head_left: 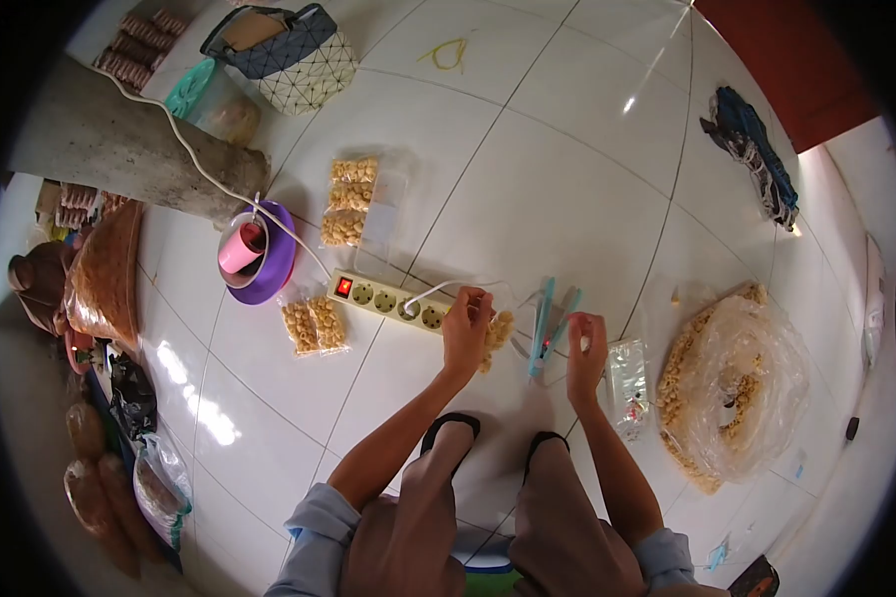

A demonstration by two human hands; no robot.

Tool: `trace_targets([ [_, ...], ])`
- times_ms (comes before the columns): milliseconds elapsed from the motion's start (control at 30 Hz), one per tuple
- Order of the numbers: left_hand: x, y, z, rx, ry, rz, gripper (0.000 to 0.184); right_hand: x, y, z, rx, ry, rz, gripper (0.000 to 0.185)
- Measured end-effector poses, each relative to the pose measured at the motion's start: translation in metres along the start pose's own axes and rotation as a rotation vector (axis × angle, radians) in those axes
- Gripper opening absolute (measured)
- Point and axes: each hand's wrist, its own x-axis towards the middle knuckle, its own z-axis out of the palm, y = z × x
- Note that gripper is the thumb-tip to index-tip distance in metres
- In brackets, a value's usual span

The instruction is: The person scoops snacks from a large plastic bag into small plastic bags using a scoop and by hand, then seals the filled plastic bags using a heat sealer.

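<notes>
On a pale tiled floor, I lean over my own feet, both hands at work around a small pack of puffed snacks (497,341) and a turquoise two-armed tool (542,333). My left hand (467,329) is curled narrow right at the pack's left side, though its fingers hide whether they truly pinch the plastic. My right hand (586,352), fingers drawn close together, sits just beside the tool, whose arms spread apart in a narrow V; from this height I cannot tell whether it grips anything. A white cord loops from the power strip (376,300), its red switch (344,287) showing bright, and passes behind my left hand. Working well here, I judge, calls for a light hold on the pack's edge, the film kept flat and the snacks shaken down from it, with fingertips clear of the tool's inner faces and the cord slack. To my right rests a large clear bag of loose snacks (674,418); to my left lie filled packs (315,325).
</notes>
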Motion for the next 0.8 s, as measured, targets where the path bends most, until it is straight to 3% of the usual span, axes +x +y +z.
trace_targets([
  [67, -0.006, 0.010, 0.001, -0.082, 0.046, 0.039, 0.014, -0.017, -0.017, 0.007, 0.448, -0.087, 0.359, 0.016],
  [167, -0.013, 0.036, -0.003, -0.271, 0.099, 0.087, 0.012, -0.024, -0.055, 0.015, 0.569, -0.214, 0.309, 0.026],
  [267, -0.021, 0.072, -0.015, -0.418, 0.132, 0.154, 0.010, -0.017, -0.108, 0.007, 0.681, -0.355, 0.257, 0.024],
  [433, -0.045, 0.143, -0.046, -0.688, 0.140, 0.285, 0.010, -0.006, -0.183, -0.015, 0.752, -0.379, 0.172, 0.022],
  [567, -0.064, 0.191, -0.093, -0.650, 0.178, 0.395, 0.012, -0.015, -0.252, -0.021, 0.695, -0.304, 0.029, 0.017],
  [633, -0.080, 0.216, -0.119, -0.699, 0.189, 0.352, 0.018, -0.020, -0.280, -0.014, 0.726, -0.341, -0.038, 0.016],
  [667, -0.080, 0.212, -0.128, -0.709, 0.180, 0.376, 0.027, -0.022, -0.292, -0.008, 0.747, -0.357, -0.077, 0.015],
  [700, -0.082, 0.210, -0.142, -0.710, 0.216, 0.389, 0.027, -0.023, -0.302, 0.000, 0.752, -0.393, -0.092, 0.015],
  [767, -0.091, 0.203, -0.173, -0.548, 0.046, 0.331, 0.032, -0.029, -0.318, 0.020, 0.699, -0.460, -0.052, 0.017],
  [800, -0.100, 0.205, -0.191, -0.507, 0.099, 0.321, 0.030, -0.034, -0.328, 0.030, 0.640, -0.488, -0.075, 0.018],
])
